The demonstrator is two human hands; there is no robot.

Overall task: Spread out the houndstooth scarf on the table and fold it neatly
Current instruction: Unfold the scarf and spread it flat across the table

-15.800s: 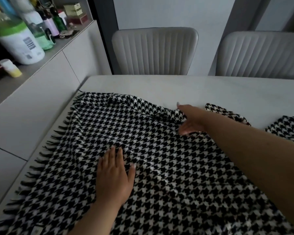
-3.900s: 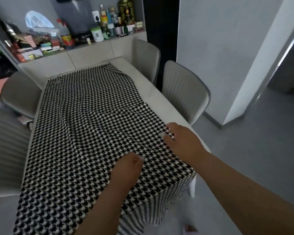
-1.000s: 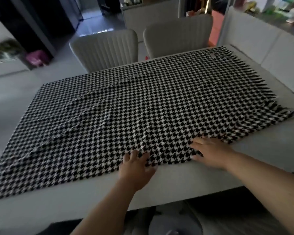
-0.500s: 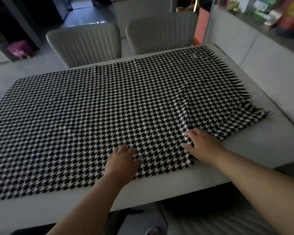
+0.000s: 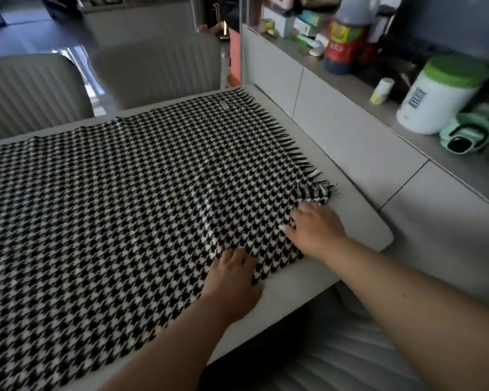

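Two hands are laid on the near right corner of the houndstooth scarf, which is spread flat over most of the table. The left hand is pressed palm-down at the scarf's near edge, fingers straight and close together, with nothing pinched. The right hand is set just beside it — further toward the fringed end — with fingers spread and flat on the cloth near the corner, where the fringe is bunched. A shallow ridge is seen in the fabric between the hands and the scarf's middle. A small label is seen at the far right corner. Two ribbed chairs are placed beyond the table, and a green-lidded white tub is stood on the counter to the right.
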